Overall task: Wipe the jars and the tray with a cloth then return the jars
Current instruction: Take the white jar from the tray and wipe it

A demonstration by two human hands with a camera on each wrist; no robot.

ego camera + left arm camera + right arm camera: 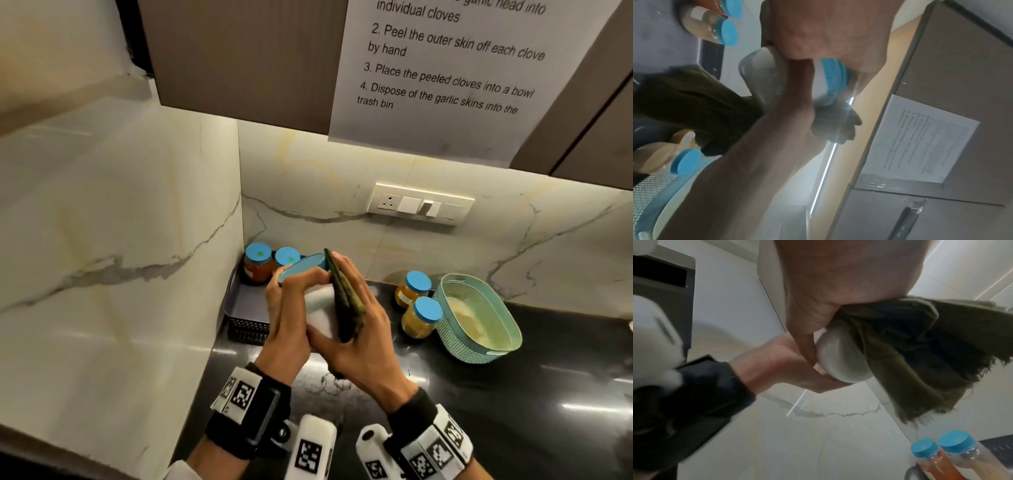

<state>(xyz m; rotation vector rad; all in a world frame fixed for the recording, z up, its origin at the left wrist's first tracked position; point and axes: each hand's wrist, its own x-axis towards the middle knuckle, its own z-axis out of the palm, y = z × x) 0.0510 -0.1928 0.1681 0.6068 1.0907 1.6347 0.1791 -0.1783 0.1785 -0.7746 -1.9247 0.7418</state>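
A jar of white powder [320, 308] with a blue lid [301, 270] is tilted above the tray's near end, and my left hand [291, 298] grips it just under the lid. My right hand [352, 308] holds a folded olive cloth [346, 301] flat against the jar's right side, thumb under its base. The left wrist view shows the same jar [764, 78] and cloth [694, 105]. From the right wrist I see the jar's base [840, 356] beside the cloth [920, 345]. Two blue-lidded jars [258, 265] [287, 257] stand at the back of the dark tray [239, 305].
Two more blue-lidded jars [411, 287] [423, 317] stand on the black counter to the right of my hands. A teal basket [479, 318] sits beyond them. The tray is tucked into the corner of marble walls, under a cabinet. A switch plate [421, 204] is on the back wall.
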